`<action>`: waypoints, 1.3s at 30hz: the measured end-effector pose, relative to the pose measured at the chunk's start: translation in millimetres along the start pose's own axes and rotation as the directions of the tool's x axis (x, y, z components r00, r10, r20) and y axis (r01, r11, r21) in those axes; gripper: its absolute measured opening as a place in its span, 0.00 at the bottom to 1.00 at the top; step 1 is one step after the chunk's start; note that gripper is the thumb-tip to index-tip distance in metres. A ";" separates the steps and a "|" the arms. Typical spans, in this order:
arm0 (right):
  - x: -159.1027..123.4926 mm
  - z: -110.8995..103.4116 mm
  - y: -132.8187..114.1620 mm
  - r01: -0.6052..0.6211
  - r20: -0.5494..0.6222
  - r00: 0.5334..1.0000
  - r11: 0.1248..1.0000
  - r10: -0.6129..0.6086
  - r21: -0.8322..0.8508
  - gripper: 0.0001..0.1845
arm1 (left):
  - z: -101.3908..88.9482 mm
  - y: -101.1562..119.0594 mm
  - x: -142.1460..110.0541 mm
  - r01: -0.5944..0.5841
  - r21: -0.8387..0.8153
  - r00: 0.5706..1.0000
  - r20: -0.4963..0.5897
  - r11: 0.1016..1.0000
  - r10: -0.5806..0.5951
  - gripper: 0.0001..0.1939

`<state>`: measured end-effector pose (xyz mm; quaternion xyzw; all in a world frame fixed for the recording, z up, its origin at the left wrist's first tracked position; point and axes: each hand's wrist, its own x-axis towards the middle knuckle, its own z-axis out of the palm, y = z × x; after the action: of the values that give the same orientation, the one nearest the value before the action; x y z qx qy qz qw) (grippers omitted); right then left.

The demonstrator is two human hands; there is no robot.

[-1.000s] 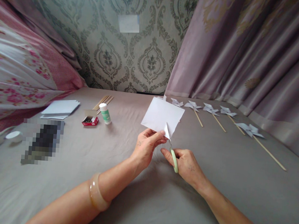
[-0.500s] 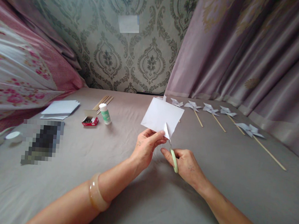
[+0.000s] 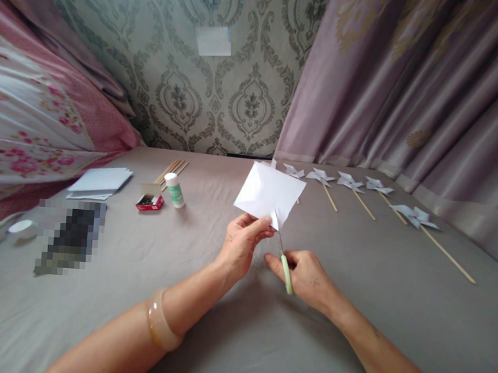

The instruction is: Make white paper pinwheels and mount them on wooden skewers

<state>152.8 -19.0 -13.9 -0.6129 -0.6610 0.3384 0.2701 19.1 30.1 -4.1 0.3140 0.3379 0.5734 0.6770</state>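
Pinching white paper (image 3: 268, 188) by its near edge in the left hand (image 3: 241, 243), gripping green-handled scissors (image 3: 286, 274) in the right hand (image 3: 310, 280) (blades at that same edge). Shown over gray cloth (image 3: 354, 262), with white pinwheels (image 3: 416, 216) off to the right and a white-capped bottle (image 3: 174, 191) beside an open red box (image 3: 150, 204).

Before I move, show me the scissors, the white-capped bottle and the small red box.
Scissors (image 3: 286, 273): head view, on the pale green handle.
White-capped bottle (image 3: 174, 192): head view, on the green label.
Small red box (image 3: 150, 206): head view, on its front wall.
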 end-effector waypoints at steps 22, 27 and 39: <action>16.1 -26.3 10.0 0.120 -0.458 0.884 0.904 0.090 0.410 0.24 | -25.1 -7.2 23.1 -0.090 0.186 0.986 -0.125 0.979 0.114 0.05; 17.2 -24.1 12.0 0.111 -0.408 0.905 0.861 0.119 0.496 0.21 | -20.3 -6.5 18.2 -0.032 0.170 0.996 -0.077 0.985 0.046 0.05; 20.1 -22.4 9.4 0.007 -0.335 0.898 0.752 0.286 0.659 0.23 | -19.1 -5.5 15.6 0.021 0.135 0.996 -0.092 0.991 -0.009 0.05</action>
<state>174.0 3.7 -8.4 -0.5883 -0.3817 0.4260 0.5716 8.3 45.4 -21.1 0.3304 0.4091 0.5577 0.6421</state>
